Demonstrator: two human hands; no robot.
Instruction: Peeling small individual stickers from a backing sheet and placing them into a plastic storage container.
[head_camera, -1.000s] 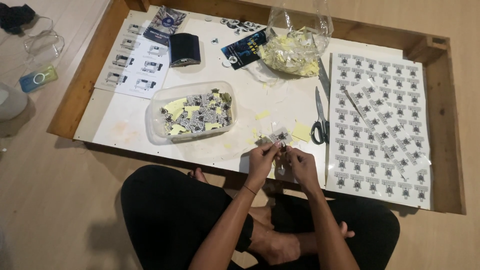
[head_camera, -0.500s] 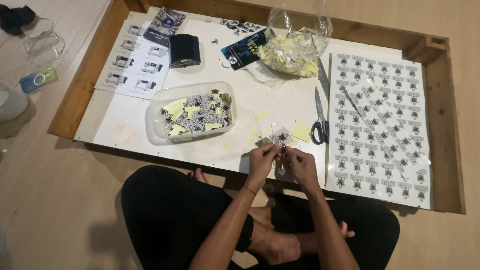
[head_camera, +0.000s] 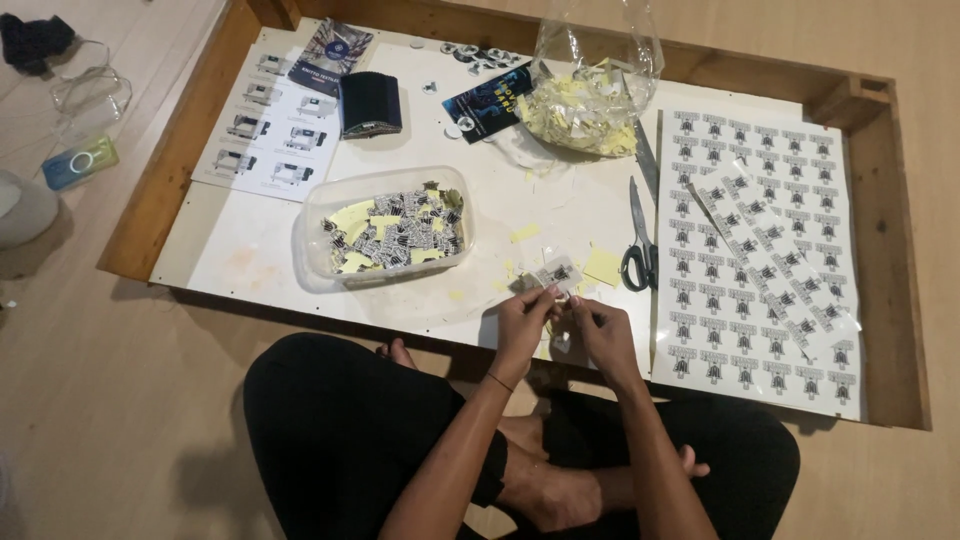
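A small cut label (head_camera: 557, 273) is held up between both hands at the middle of the desk's near edge. The left hand (head_camera: 527, 317) is closed on its lower left corner with a pinching grip; the right hand (head_camera: 598, 325) is closed just beside it, fingertips at the label's lower edge, seemingly on a small pale scrap, though that piece is too small to make out. Compared with a second ago, little has changed: the hands have stayed at the same spot by the near edge and the label has been tilted up slightly, so the same small piece is judged to be worked on, probably with its backing being peeled off.

A clear plastic tub (head_camera: 318, 215) stands left of the hands, well inside the desk (head_camera: 230, 255); it is filled with black-and-white cut labels mixed with yellow backing slips. At the far edge a clear plastic bag (head_camera: 598, 45) stands open, holding a heap of pale yellow paper scraps. A pair of scissors (head_camera: 638, 245) lies just right of the hands, blades pointing to the far edge. A large printed sheet (head_camera: 760, 330) of uncut labels covers the right end, with loose strips lying across it. A few yellow slips are scattered between tub and scissors.
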